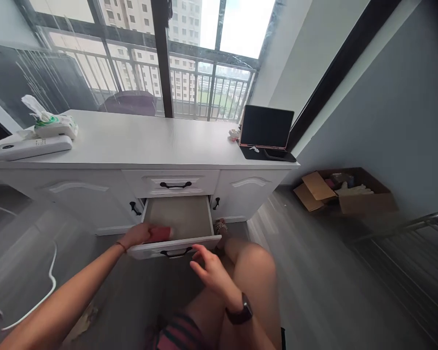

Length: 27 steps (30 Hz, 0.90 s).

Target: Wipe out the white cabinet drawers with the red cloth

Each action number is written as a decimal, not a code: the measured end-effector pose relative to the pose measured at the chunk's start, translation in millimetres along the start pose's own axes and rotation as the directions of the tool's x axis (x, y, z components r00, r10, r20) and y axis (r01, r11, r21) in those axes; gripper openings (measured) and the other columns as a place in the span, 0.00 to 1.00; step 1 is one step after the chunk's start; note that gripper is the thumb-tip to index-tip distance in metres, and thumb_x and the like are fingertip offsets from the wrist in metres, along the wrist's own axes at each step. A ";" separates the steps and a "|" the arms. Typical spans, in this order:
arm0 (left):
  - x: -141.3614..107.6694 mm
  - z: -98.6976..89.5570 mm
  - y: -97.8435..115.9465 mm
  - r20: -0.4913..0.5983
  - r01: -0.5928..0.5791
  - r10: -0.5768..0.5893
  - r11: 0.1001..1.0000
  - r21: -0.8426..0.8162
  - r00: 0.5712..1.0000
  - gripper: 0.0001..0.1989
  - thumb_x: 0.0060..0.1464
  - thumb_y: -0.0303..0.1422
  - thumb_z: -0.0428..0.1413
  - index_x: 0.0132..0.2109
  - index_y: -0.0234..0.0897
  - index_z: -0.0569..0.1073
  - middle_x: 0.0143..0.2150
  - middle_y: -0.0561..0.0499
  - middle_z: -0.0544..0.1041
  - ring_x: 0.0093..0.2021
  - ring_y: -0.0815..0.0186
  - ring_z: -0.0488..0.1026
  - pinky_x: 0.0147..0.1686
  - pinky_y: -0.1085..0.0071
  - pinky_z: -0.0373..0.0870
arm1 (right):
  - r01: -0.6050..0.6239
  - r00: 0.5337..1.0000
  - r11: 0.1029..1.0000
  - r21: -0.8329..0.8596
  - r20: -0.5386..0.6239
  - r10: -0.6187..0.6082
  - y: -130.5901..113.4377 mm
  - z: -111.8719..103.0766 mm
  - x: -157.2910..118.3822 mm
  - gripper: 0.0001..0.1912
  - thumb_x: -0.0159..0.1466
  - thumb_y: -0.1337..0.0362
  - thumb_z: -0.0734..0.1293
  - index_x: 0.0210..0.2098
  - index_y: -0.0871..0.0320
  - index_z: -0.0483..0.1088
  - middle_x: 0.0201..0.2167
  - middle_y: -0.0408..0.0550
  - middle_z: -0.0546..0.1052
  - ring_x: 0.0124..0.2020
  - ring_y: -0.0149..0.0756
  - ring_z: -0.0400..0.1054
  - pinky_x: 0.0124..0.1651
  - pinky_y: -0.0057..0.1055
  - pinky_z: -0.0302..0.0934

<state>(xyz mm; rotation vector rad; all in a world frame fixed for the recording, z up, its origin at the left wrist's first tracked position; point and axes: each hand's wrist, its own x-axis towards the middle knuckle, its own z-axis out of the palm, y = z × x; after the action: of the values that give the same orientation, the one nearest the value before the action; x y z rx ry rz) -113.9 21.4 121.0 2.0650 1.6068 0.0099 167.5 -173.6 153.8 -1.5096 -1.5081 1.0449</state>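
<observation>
A white cabinet point(95, 194) stands under the window, its lower middle drawer point(182, 216) pulled out. My left hand point(138, 236) reaches over the drawer's front left corner and holds a blurred red object point(159, 234) just inside it. My right hand point(209, 270), with a dark watch on the wrist, hovers with fingers apart just below the drawer's black handle point(175, 253), holding nothing. My bare knee point(255, 257) is to its right.
On the cabinet top lie a white flat device point(32, 147) and a wipes pack point(54, 125) at left, a tablet on a stand point(265, 129) at right. An open cardboard box point(346, 192) sits on the floor by the wall. A white cable point(47, 287) trails at left.
</observation>
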 end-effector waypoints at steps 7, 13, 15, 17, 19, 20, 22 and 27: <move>-117.4 -2.7 -30.8 -0.329 0.100 -0.602 0.567 -0.817 0.727 0.14 0.34 0.35 0.54 0.33 0.44 0.75 0.28 0.55 0.81 0.32 0.59 0.75 0.32 0.68 0.72 | 0.104 0.926 0.746 -0.658 0.337 0.168 -5.5 -96.8 82.5 0.26 0.68 0.70 0.65 0.64 0.63 0.68 0.52 0.59 0.81 0.52 0.44 0.75 0.55 0.34 0.64; -183.2 96.4 -17.0 -0.105 0.017 -0.877 0.128 -0.992 0.469 0.10 0.26 0.30 0.55 0.21 0.43 0.62 0.16 0.59 0.61 0.19 0.69 0.58 0.18 0.72 0.59 | 0.128 0.810 0.675 -0.727 0.469 0.351 18.7 -84.1 126.8 0.24 0.62 0.69 0.72 0.58 0.61 0.76 0.49 0.56 0.83 0.48 0.43 0.77 0.46 0.29 0.65; -177.5 112.9 -6.0 0.016 0.049 -0.875 0.009 -0.999 0.484 0.09 0.25 0.29 0.51 0.20 0.44 0.58 0.16 0.58 0.59 0.18 0.69 0.57 0.18 0.70 0.60 | 0.151 0.790 0.683 -0.715 0.503 0.352 22.8 -73.4 128.3 0.23 0.65 0.67 0.71 0.59 0.58 0.75 0.50 0.53 0.83 0.49 0.40 0.77 0.47 0.27 0.65; -160.9 117.8 5.9 0.068 0.089 -0.852 -0.026 -0.996 0.519 0.08 0.25 0.30 0.49 0.20 0.44 0.56 0.17 0.56 0.60 0.19 0.68 0.59 0.21 0.66 0.66 | 0.164 0.781 0.680 -0.714 0.515 0.352 24.3 -66.8 127.9 0.21 0.66 0.67 0.70 0.59 0.56 0.76 0.53 0.52 0.82 0.51 0.39 0.77 0.47 0.27 0.65; -137.6 116.5 18.5 0.035 0.106 -0.849 0.025 -0.994 0.528 0.08 0.28 0.30 0.48 0.21 0.45 0.56 0.19 0.56 0.61 0.20 0.67 0.62 0.25 0.64 0.71 | 0.163 0.780 0.669 -0.725 0.510 0.362 24.2 -66.2 126.8 0.20 0.66 0.68 0.69 0.57 0.56 0.78 0.53 0.53 0.82 0.51 0.40 0.77 0.47 0.27 0.64; -124.9 115.5 25.4 0.015 0.108 -0.849 0.050 -0.993 0.529 0.08 0.29 0.30 0.48 0.22 0.45 0.56 0.20 0.56 0.61 0.21 0.67 0.63 0.26 0.64 0.72 | 0.159 0.782 0.663 -0.732 0.503 0.368 23.8 -68.0 126.1 0.19 0.66 0.69 0.69 0.56 0.57 0.78 0.53 0.54 0.82 0.51 0.41 0.77 0.47 0.27 0.64; -99.9 115.6 40.6 -0.023 0.107 -0.840 0.096 -0.990 0.542 0.10 0.34 0.30 0.49 0.25 0.46 0.53 0.21 0.57 0.59 0.23 0.66 0.64 0.28 0.64 0.72 | 0.146 0.789 0.653 -0.743 0.486 0.376 23.1 -73.8 124.2 0.17 0.66 0.69 0.67 0.54 0.59 0.80 0.53 0.55 0.82 0.51 0.41 0.77 0.47 0.27 0.64; -57.4 140.5 91.9 -0.089 0.114 -0.771 0.206 -0.972 0.631 0.11 0.43 0.32 0.50 0.29 0.47 0.51 0.24 0.58 0.61 0.29 0.64 0.69 0.35 0.63 0.73 | 0.120 0.810 0.636 -0.762 0.445 0.381 21.9 -82.1 120.1 0.16 0.70 0.68 0.63 0.49 0.59 0.81 0.51 0.55 0.83 0.50 0.40 0.77 0.46 0.27 0.62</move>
<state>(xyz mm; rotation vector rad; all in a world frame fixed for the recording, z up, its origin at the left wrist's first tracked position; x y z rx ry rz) -4.0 -100.4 53.5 0.5482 1.8369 1.1882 248.5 -50.9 160.6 -2.0091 -2.5500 1.0531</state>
